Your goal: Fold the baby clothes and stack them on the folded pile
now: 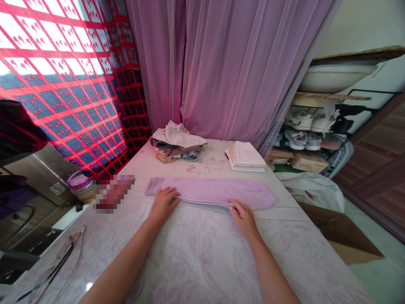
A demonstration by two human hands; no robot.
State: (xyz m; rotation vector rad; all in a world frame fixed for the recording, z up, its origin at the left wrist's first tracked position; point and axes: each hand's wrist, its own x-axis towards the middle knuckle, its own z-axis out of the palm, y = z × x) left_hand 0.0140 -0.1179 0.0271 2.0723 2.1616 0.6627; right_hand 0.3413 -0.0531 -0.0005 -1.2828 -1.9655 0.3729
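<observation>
A lilac ribbed knit garment (209, 190) lies folded into a long strip across the table. Its exact kind cannot be made out. My left hand (163, 204) rests flat over the near edge at the strip's left part, fingers stretched out. Towards the right end, my right hand (244, 218) has its bent fingers and thumb at the near edge, which it seems to pinch. Between the two hands that edge stands slightly raised.
A clothes pile (177, 141) in a wicker basket and folded light cloths (246, 156) are at the table's back. Eyeglasses (68, 249) and a blurred-out pink item (114, 192) lie left. Right of the table are a shoe rack (316, 95) and a cardboard box (344, 232).
</observation>
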